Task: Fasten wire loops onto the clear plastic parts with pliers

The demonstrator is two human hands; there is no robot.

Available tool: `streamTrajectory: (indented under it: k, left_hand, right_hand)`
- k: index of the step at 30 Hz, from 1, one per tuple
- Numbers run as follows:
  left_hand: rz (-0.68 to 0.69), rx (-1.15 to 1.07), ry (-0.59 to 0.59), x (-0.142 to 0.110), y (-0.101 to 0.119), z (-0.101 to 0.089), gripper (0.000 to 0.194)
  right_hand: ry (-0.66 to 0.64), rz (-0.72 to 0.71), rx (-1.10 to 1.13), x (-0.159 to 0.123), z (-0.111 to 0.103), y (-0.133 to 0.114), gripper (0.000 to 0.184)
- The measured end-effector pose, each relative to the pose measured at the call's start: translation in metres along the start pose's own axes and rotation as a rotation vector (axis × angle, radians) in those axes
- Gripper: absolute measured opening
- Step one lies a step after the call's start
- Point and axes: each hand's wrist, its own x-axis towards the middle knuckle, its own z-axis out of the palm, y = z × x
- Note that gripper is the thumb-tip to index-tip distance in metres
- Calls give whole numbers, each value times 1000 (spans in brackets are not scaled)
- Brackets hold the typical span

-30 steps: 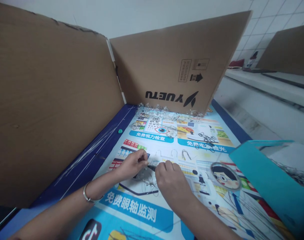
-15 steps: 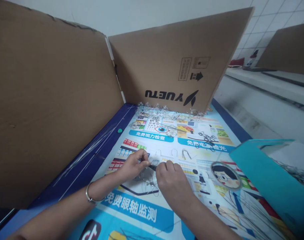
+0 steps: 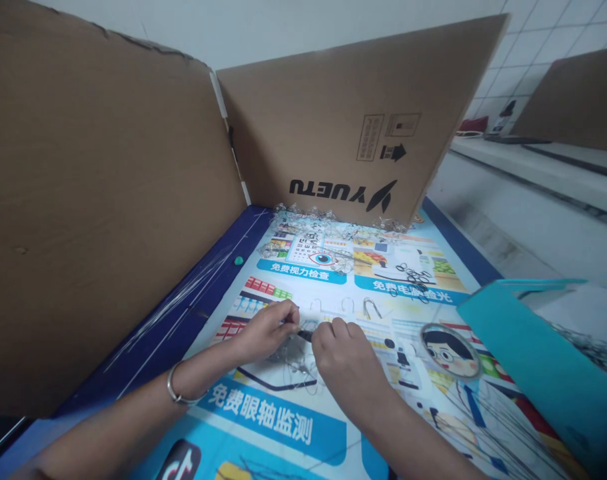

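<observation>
My left hand (image 3: 269, 330) is closed in a pinch, its fingertips at one end of a slim dark piece (image 3: 305, 335). Whatever else sits in that pinch is too small to make out. My right hand (image 3: 347, 365) is a fist around the other end of the dark piece, most of which the fingers hide, so its kind does not show. Below and between both hands lies a tangle of thin bent wire (image 3: 298, 363) on the printed sheet. Just beyond them are a few U-shaped wire pieces (image 3: 371, 307).
Cardboard panels (image 3: 353, 127) stand at the left and back. Wire pieces (image 3: 333, 223) lie along the back panel, with dark wire loops (image 3: 416, 277) nearer. A tape roll (image 3: 476, 353) and a turquoise box (image 3: 538, 360) holding wires are on the right. Straight wires (image 3: 168, 300) lie left.
Both hands stay in almost the same place, still closed around the dark piece. The left forearm has shifted very slightly left. The surrounding wires have not visibly moved.
</observation>
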Motion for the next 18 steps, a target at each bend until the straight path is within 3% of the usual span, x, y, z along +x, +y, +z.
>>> streamTrajectory:
  k: [11,18]
  left_hand:
    - [-85,-337,48,0,-4,3,7]
    - [-92,-351,95,-1,-6,4,6]
  right_hand:
    - [1,0,-19,-1,-2,3,14]
    - [14,7,-23,-3,1,5,15]
